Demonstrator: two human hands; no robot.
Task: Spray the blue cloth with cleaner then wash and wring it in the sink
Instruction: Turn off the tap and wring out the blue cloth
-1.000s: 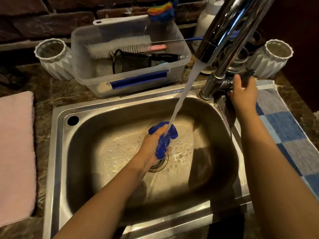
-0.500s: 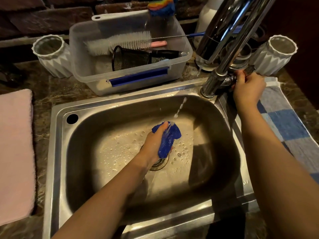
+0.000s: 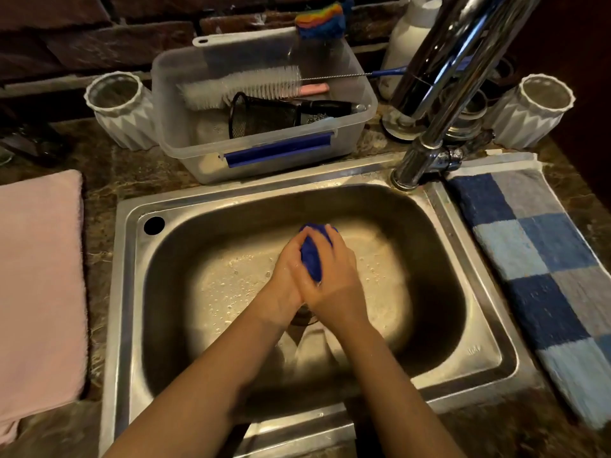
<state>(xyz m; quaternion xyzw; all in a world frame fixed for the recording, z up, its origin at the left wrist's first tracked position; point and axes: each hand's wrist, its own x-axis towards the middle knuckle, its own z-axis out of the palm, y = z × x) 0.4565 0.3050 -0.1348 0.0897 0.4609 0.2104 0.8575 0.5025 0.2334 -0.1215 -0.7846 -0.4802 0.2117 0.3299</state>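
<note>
The blue cloth [image 3: 311, 256] is bunched into a wad and squeezed between both my hands over the middle of the steel sink [image 3: 129, 292]. My left hand [image 3: 287, 276] wraps its left side and my right hand [image 3: 334, 276] closes over its right side; only a strip of blue shows between them. The chrome faucet [image 3: 439, 104] rises at the back right with no water coming from its spout. The basin floor is wet with soapy bubbles. A white bottle [image 3: 410, 38] stands behind the faucet.
A clear plastic tub [image 3: 350, 127] holding brushes and a black mesh cup sits behind the sink. White ribbed cups stand at the back left [image 3: 122, 123] and back right [image 3: 529, 123]. A pink towel [image 3: 39, 285] lies left, a blue checked cloth [image 3: 545, 269] right.
The water stream thinned and stopped. My right hand left the faucet handle and came down into the sink, closing on the cloth beside my left hand.
</note>
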